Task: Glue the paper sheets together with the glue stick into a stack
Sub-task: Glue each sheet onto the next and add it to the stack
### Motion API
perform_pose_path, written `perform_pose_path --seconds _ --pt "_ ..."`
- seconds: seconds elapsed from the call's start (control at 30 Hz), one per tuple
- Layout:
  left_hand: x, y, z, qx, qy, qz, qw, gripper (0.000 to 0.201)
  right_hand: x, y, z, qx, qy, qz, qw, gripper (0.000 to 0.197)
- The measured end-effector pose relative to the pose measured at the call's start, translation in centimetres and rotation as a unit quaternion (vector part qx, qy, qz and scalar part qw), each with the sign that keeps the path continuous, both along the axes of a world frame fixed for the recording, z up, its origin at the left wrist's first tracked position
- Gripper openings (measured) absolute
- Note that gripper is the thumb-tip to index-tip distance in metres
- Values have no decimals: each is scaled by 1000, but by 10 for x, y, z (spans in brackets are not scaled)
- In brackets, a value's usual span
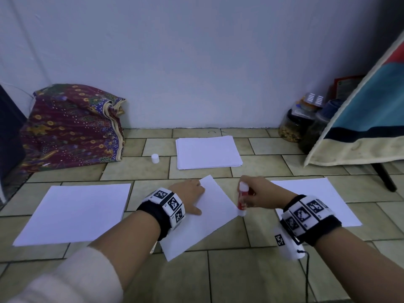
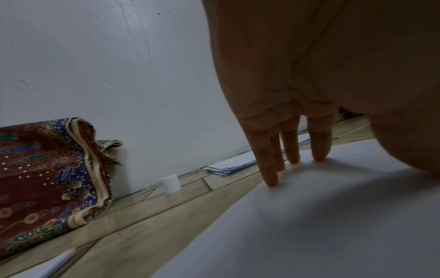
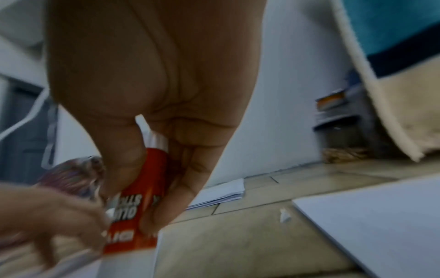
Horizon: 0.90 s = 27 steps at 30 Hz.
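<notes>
Left hand (image 1: 192,194) flat on smooth white sheet (image 1: 203,224), right hand (image 1: 260,194) gripping cylindrical red glue stick (image 1: 242,200), tip at sheet's edge

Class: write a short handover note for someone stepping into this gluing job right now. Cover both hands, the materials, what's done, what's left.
Left hand: flat, pressing the angled middle sheet to the tiled floor.
Right hand: grips the glue stick, tip down at that sheet's right edge.
Cap off, standing by the paper pile near the wall.
More paper lies left and right.
Done: stick uncapped, sheet steadied.
Left: finish gluing, then stack the sheets.
</notes>
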<state>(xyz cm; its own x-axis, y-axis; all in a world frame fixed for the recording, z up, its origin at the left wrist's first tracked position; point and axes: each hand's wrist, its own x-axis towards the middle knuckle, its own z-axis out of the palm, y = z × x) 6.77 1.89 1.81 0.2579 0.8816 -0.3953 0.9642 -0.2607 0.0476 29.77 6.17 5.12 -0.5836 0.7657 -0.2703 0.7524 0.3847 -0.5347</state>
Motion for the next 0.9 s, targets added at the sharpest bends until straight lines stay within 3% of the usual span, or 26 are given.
perform_pose_path --seconds 0.13,0.2,0.3,0.4,0.6,0.9 --pt "3 -3 1 24 58 79 995 78 2 18 -6 -5 183 -185 965 13" --pt "4 -6 -1 46 50 94 993 81 -6 22 -11 -8 201 -216 955 14" --pt "3 -6 -6 51 -15 27 998 65 -23 23 -17 -4 210 -229 951 15" --pt "4 -8 -5 24 22 8 999 53 -41 28 -21 10 211 -242 947 14" --pt "-1 -7 -8 43 5 91 995 61 -78 32 -18 41 180 -208 961 27" --pt "-4 -14 -11 45 -20 113 992 61 -116 27 -20 72 98 -92 988 13"
